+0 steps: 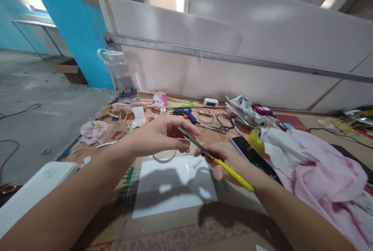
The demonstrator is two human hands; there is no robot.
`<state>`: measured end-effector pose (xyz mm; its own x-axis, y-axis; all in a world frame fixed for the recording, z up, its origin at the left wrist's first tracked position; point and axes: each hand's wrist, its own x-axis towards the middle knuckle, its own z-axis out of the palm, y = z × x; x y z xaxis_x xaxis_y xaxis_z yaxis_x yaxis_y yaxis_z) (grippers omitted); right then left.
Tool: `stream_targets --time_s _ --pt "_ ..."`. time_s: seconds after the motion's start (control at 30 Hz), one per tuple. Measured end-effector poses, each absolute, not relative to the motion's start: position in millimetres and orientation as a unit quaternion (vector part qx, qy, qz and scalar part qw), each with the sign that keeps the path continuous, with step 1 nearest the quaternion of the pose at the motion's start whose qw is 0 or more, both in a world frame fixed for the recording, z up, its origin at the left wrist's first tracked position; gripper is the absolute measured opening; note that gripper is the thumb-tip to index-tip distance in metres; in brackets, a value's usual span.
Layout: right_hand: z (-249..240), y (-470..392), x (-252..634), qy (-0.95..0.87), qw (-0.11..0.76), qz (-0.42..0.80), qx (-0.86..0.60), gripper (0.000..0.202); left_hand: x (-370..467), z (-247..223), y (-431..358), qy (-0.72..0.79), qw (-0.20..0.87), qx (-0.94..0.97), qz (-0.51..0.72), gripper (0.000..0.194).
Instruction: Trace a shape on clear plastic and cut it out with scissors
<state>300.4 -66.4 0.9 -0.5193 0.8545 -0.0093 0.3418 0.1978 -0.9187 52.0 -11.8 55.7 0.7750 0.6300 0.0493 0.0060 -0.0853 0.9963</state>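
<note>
A slim metal tool with a yellow handle (234, 175), seen edge-on so that its exact kind is unclear, slants between my two hands above a white sheet of paper (175, 200). My left hand (166, 136) has its fingers and thumb curled around the metal end, which they partly hide. Near the middle of the tool, my right hand (223, 159) grips it, with the yellow handle sticking out toward my right forearm. Below my left hand a thin wire ring (164, 160) shows over the paper's far edge.
Behind the hands lie a blue glue gun (186, 114), a white timer (210, 103) and a small bottle (163, 110). A water jug (124, 78) stands back left, beside paper fans (93, 130). To the right are a phone (253, 156), yellow tape (256, 142) and pink cloth (314, 165).
</note>
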Motion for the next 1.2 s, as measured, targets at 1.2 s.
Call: stream_targets --time_s 1.2 --pt "-67 4 326 -0.478 0.554 0.518 -0.442 0.054 42 14 11 0.489 0.113 0.864 -0.048 0.025"
